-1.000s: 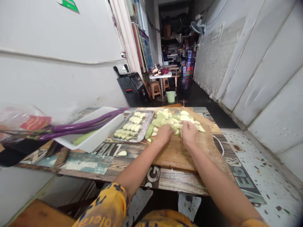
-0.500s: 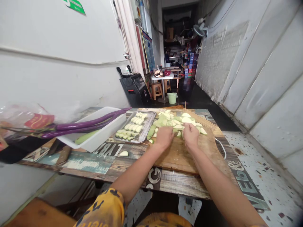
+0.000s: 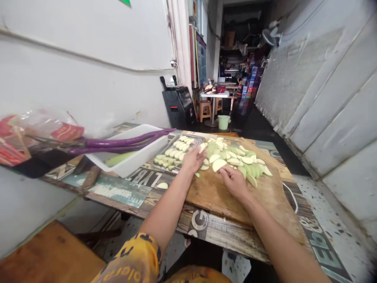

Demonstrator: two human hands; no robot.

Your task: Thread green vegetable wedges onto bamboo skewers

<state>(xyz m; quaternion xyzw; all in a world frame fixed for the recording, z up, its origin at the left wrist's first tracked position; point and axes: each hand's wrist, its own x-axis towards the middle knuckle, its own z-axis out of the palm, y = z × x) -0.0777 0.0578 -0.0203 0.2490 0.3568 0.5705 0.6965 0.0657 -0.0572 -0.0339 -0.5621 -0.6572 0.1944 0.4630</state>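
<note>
Brown wood, scuffed and flat, formed the cutting board [image 3: 212, 196] on the plank-patterned surface [image 3: 232, 232]; above it the right hand [image 3: 235, 182] pinched a smooth half-moon slice [image 3: 218, 165] between its fingers, before a loose heap of pale green slices [image 3: 247, 160]. Beside the shallow tray [image 3: 198, 142], holding rows of similar pieces, the left hand [image 3: 193, 160] had curled fingers, their grip impossible to tell. Slender, glossy purple eggplants [image 3: 126, 142] crossed the white tub [image 3: 143, 158], which held a green vegetable [image 3: 122, 158], and farther off stood a green bucket [image 3: 224, 122].
</note>
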